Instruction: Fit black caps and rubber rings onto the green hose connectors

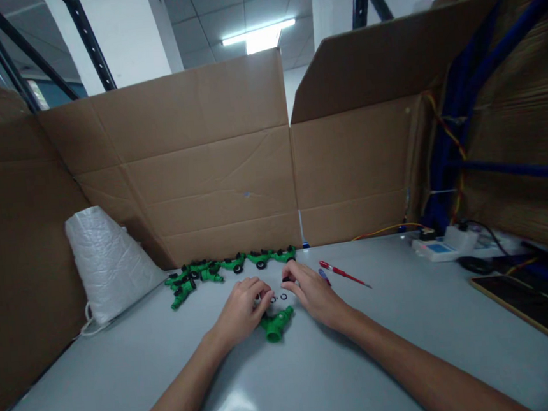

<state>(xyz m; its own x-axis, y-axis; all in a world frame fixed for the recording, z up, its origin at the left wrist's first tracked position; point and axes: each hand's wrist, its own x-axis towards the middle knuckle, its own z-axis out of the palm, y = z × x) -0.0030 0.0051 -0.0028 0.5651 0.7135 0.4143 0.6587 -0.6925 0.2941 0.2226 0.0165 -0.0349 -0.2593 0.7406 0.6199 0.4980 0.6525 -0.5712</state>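
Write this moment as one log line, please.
left hand: at black rings | right hand: beside rings, grip unclear | green fitting: on table, before hands | red screwdriver: right, untouched

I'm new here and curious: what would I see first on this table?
Bright green stands out: a row of green fittings along the cardboard wall, and one green fitting lying on the grey table between the left hand and right hand. Tiny black rings lie between the hands, a red screwdriver lies to their right, and a white cone stands at the far left.
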